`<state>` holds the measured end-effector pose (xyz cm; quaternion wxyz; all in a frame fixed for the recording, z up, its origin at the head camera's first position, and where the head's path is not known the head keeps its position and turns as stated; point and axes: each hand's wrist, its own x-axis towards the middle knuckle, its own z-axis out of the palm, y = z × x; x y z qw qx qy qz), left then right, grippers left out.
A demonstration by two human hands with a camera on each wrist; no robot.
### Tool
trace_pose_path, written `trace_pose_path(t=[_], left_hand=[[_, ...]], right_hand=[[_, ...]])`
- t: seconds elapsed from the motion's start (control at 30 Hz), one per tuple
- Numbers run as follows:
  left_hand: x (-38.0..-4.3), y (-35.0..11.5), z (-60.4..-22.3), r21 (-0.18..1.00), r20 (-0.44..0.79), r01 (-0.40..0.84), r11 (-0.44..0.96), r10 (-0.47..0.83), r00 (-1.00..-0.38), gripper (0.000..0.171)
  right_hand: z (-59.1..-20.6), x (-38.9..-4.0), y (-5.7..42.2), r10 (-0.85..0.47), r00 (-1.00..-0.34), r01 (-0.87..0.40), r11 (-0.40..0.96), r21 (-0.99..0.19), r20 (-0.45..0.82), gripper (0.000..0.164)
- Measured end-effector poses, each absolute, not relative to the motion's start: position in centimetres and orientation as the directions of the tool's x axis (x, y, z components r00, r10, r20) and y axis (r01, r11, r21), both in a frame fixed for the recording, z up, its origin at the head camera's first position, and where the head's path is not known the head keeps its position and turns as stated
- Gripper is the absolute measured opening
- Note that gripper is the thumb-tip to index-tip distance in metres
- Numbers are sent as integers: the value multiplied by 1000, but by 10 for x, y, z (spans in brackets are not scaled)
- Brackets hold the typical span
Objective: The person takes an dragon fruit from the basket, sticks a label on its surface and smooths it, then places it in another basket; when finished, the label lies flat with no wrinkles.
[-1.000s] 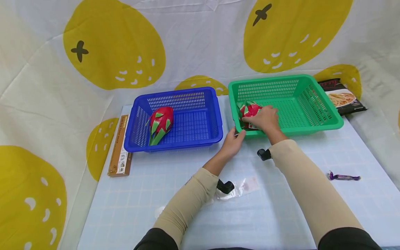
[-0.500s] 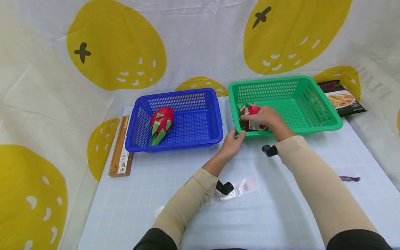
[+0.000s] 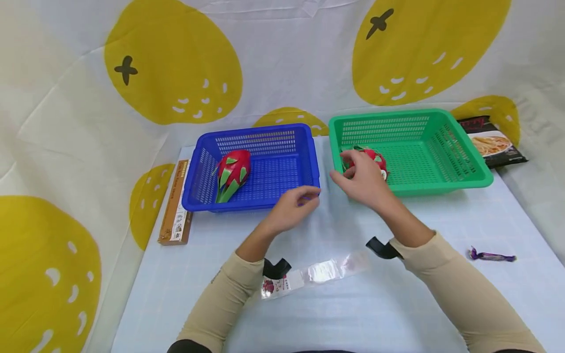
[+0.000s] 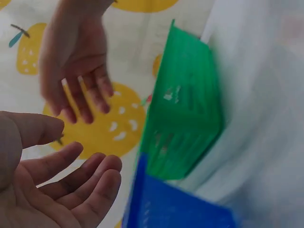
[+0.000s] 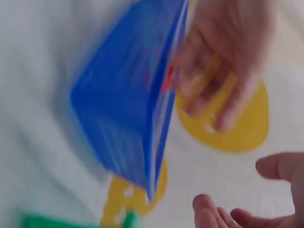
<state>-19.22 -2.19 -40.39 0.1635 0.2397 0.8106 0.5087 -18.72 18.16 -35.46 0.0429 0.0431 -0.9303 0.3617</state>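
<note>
My left hand [image 3: 291,210] hovers at the front right corner of the blue basket [image 3: 251,208], its fingers loosely bent and holding nothing. A red and green dragon fruit [image 3: 233,171] lies in the left part of that basket. Over the front left corner of the green basket [image 3: 441,186] is my right hand [image 3: 366,181], thumb and fingers apart with nothing between them. Behind it, in the green basket, a second dragon fruit [image 3: 379,161] shows partly; my hand hides the rest. Both wrist views show the hands with spread, empty fingers.
A long brown box [image 3: 175,211] lies left of the blue basket. A black food packet [image 3: 492,142] rests behind the green basket's right end. On the table are clear plastic wrappers [image 3: 324,271], one with a printed label [image 3: 275,285], and a purple-wrapped stick [image 3: 492,256].
My right hand has let go of what it handled in the green basket and lifted toward me. My left hand has left that basket's rim and moved left to the blue basket's corner.
</note>
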Motion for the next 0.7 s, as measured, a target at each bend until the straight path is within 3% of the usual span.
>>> trace_pose_path(t=[0.17, 0.27, 0.4, 0.5, 0.6, 0.7], left_hand=[[-231, -63, -373, 876, 132, 265, 403, 329, -935, 35], [-262, -85, -363, 845, 108, 189, 500, 186, -977, 41], [-301, -113, -359, 780, -50, 7, 626, 73, -996, 56], [-324, -133, -362, 722, -187, -116, 682, 32, -982, 66], [-341, -149, -370, 665, -335, -243, 706, -9, -942, 77], [-348, -159, -378, 598, -464, -356, 718, -52, -884, 88]], right_hand=[[-384, -180, 158, -30, -998, 16, 699, -715, -52, 56], [-406, -183, 151, -10, -986, 121, 643, -756, -167, 56], [-429, -188, 145, 21, -957, 282, 308, -909, -290, 43], [-437, -191, 140, 25, -934, 358, 37, -933, -357, 38], [-441, -192, 135, 4, -920, 390, -82, -917, -391, 41], [-443, -190, 130, -17, -919, 393, -109, -913, -394, 42]])
